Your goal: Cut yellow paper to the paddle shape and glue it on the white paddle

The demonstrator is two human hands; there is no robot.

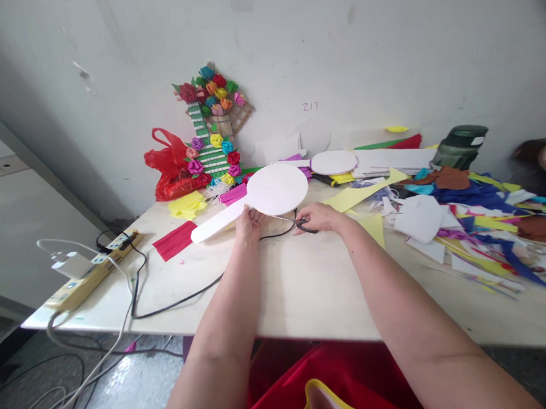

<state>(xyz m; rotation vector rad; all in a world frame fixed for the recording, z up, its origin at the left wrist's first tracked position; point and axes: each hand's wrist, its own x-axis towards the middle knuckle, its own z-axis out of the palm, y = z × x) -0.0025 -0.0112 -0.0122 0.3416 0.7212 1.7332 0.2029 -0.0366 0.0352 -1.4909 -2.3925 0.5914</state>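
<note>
A white paddle-shaped cutout [277, 188], with a round head and a long flat handle, is tilted up over the table. My left hand [250, 223] pinches it at the neck, where handle and disc meet. My right hand [320, 217] is closed around the dark handles of a pair of scissors [306, 227]. The scissors' thin blades point left, along the lower edge of the disc; whether they touch it I cannot tell. Behind lies a second white paddle-shaped piece [334, 161]. A red paper rectangle [174, 240] lies left of the cutout's handle.
Colourful scraps [484, 214] pile up on the right, near a dark green bottle [460, 144]. A flower craft [212, 140] leans on the wall beside a red plastic bag [171, 168]. At left sits a power strip [95, 273]; a black cable [181, 302] crosses the table.
</note>
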